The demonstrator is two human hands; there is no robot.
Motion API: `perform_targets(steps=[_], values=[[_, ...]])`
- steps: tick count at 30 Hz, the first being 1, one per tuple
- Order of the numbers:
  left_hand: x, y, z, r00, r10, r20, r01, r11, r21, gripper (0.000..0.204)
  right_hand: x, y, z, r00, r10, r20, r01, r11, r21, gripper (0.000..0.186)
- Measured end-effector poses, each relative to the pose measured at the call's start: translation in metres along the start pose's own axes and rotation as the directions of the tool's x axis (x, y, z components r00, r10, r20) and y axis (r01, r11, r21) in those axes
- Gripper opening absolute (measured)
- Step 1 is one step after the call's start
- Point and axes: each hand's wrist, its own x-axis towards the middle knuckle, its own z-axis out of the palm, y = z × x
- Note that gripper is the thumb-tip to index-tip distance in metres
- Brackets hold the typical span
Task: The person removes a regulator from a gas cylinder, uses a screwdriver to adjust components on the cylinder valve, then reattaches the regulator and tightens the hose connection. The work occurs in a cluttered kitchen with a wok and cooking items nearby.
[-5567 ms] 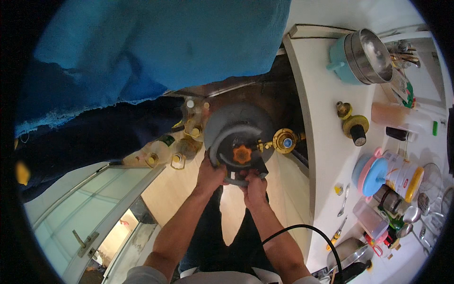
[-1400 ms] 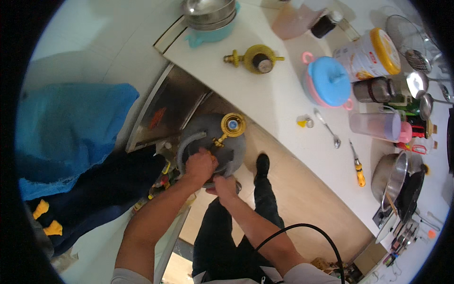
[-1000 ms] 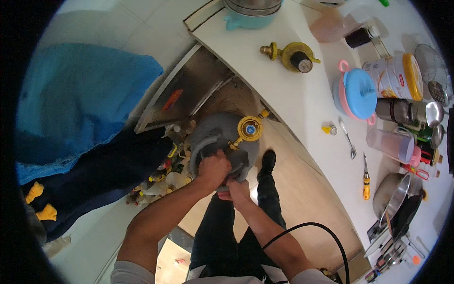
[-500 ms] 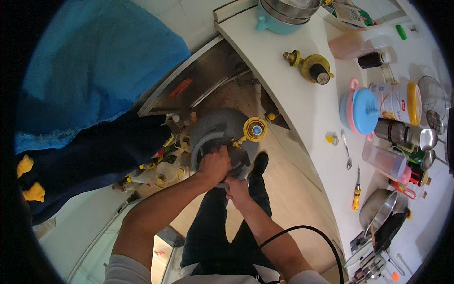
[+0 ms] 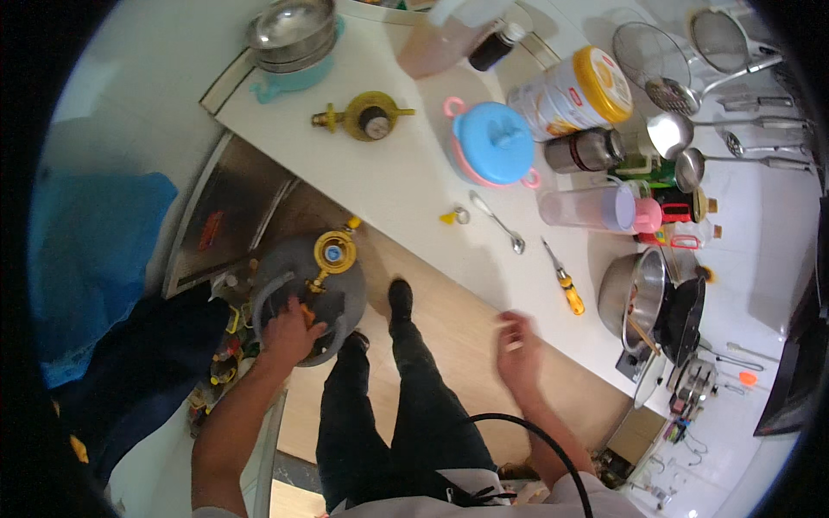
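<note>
A grey gas cylinder (image 5: 345,285) stands on the floor at left of centre, with a raised collar round its top. A brass-yellow gas regulator (image 5: 335,252) with a round dial sits at the collar's far side. Inside the collar, my left hand (image 5: 289,335) has its thumb and fingers round a small orange part (image 5: 306,312), partly hidden. My right hand (image 5: 518,354) is in the air by the counter's front edge, its fingers smeared by motion. Nearest to it on the counter lies a screwdriver (image 5: 566,285) with a yellow handle.
On the white counter (image 5: 406,173) are a second regulator (image 5: 370,116), a spoon (image 5: 498,223), a blue-lidded pot (image 5: 494,142), a tin (image 5: 572,93) and a steel bowl (image 5: 635,298). Several bottles crowd beside the cylinder. A black cable (image 5: 527,423) crosses before my right forearm.
My right hand has left the cylinder and moved right, toward the counter. My left hand stays inside the collar. The view has swung right, showing more counter.
</note>
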Motion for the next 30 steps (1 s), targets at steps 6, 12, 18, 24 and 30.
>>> perform_targets(steps=[6,12,18,24,30], values=[[-0.030,0.039,-0.053,0.974,0.226,-0.004,-0.226,0.974,0.008,0.040,0.038,0.133,-0.089,0.979,-0.096,-0.180,-0.047,0.752,-0.657,0.060],[0.036,0.043,-0.094,0.739,0.435,-0.514,-0.536,0.842,-0.059,0.026,0.023,0.147,-0.073,0.977,-0.064,-0.205,-0.040,0.884,-0.466,0.032],[0.147,0.048,-0.075,0.929,0.366,-0.059,-0.323,0.722,-0.612,0.037,-0.062,-0.007,-0.012,0.880,0.094,0.466,-0.364,0.763,0.534,0.028],[0.184,0.061,-0.055,0.881,0.419,0.218,-0.030,0.510,-0.860,0.040,0.019,-0.014,0.100,0.550,0.311,0.775,-0.824,0.357,0.441,0.031],[0.184,0.056,-0.044,0.830,0.480,0.284,0.126,0.334,-0.934,0.040,0.062,-0.009,0.145,0.546,0.241,0.802,-0.814,0.379,0.440,0.034]])
